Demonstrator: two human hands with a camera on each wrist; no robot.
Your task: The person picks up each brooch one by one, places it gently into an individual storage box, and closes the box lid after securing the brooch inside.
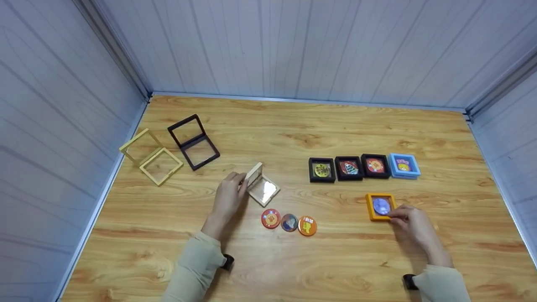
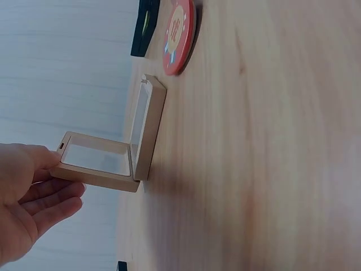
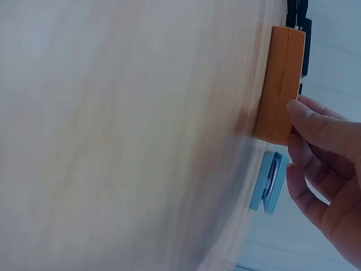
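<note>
Nearest: three loose badges, side by side on the table, namely orange badge, dark badge and red badge. Next, right hand: thumb and fingers pinch one corner of the orange frame, with a purple disc in its window; best kept level, the pinch light and on the rim. Left hand: thumb and fingers closed on the lid edge of the pale frame, which stands open beyond the red badge; advisable to steady the lid by its edge, sparing hinge and clear film. Beyond: three black frames in a row, each with a badge inside; blue frame at the right end, its edge gaping in the right wrist view. To the left: yellow frame and, farthest, empty black frame, both open.
</note>
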